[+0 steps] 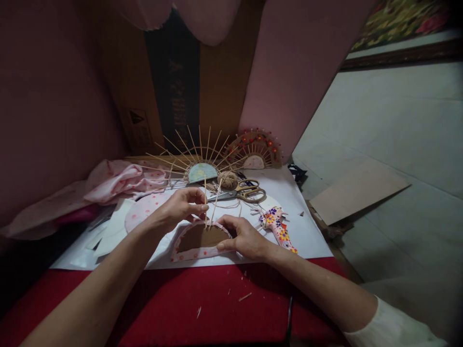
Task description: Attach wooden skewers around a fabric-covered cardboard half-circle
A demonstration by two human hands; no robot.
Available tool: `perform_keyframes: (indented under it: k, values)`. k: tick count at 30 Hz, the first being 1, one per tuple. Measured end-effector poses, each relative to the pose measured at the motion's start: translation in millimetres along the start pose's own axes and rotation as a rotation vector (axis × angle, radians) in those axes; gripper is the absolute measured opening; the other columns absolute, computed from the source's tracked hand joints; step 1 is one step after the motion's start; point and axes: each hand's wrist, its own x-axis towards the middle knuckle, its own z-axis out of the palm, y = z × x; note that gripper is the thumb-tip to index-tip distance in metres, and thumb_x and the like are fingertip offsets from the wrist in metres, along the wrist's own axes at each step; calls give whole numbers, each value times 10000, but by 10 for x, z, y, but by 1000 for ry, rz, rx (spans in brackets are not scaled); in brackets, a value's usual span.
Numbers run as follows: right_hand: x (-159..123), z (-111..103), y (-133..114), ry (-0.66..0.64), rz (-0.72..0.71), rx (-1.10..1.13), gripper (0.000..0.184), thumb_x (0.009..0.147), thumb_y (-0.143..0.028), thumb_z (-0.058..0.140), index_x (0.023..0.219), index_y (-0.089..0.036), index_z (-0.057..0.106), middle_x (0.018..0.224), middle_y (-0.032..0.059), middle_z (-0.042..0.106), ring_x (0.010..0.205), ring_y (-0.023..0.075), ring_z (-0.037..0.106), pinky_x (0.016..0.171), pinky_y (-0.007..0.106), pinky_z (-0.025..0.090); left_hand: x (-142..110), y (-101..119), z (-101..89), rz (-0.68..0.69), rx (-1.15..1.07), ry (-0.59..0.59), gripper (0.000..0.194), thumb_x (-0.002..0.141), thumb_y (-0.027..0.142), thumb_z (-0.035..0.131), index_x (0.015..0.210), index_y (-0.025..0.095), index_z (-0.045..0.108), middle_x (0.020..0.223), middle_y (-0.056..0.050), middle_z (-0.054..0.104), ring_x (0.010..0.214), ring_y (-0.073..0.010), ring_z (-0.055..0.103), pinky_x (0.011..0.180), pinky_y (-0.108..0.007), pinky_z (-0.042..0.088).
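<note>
My right hand (244,238) grips the right end of a half-round cardboard piece (198,239) edged with pink dotted fabric, thumb on its brown face. My left hand (186,205) is closed, thumb and fingers pinching a thin wooden stick (205,185) whose lower end meets the curved top edge. A second stick (216,198) leans to the right, its foot also at that edge. Just behind lie scissors (249,191) with tan handles and a ball of twine (227,180). To the right rests a flower-patterned glue gun (277,224).
At the back stand a half-round piece with fanned sticks (201,172) and a flower-trimmed fan (254,162). Crumpled dotted fabric (123,180) lies left. Splinters dot the red cloth (217,299) in front. A cardboard box (227,96) rises behind; a flat board (360,193) lies right.
</note>
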Motion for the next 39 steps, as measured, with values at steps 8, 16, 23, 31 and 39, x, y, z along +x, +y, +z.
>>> perform_keyframes:
  k: [8,16,23,31,39]
  values:
    - [1,2,1,8,-15,-5,306,591,-111,706,848,-202,567,783,-33,570,720,130,488,624,229,346,4,-24,-7,-3,1,4,228,635,249,704,709,163,507,605,34,574,538,-114,579,455,-211,404]
    - [3,7,-14,33,-16,-36,312,585,-122,718,855,-199,583,766,-37,566,712,128,484,615,224,336,-7,-7,-3,8,28,17,201,631,216,696,703,153,519,614,30,575,554,-114,597,467,-203,403]
    - [0,7,-10,34,-9,-51,299,595,-133,711,855,-197,578,769,-32,571,706,128,483,611,225,336,4,-25,-9,4,7,14,219,618,218,710,690,158,513,605,41,566,542,-116,602,444,-198,392]
    - [3,-3,-7,9,-9,-25,325,586,-117,704,871,-202,574,780,-33,562,713,127,475,615,225,339,16,-39,2,-5,2,34,211,615,211,715,691,153,527,583,30,586,510,-100,574,439,-193,379]
    - [7,-7,-63,31,-21,-13,248,596,-126,686,786,-190,541,679,-49,490,642,109,434,570,217,310,-20,43,-60,-43,-78,-16,228,638,284,728,753,144,588,670,-21,656,658,-139,613,576,-246,440]
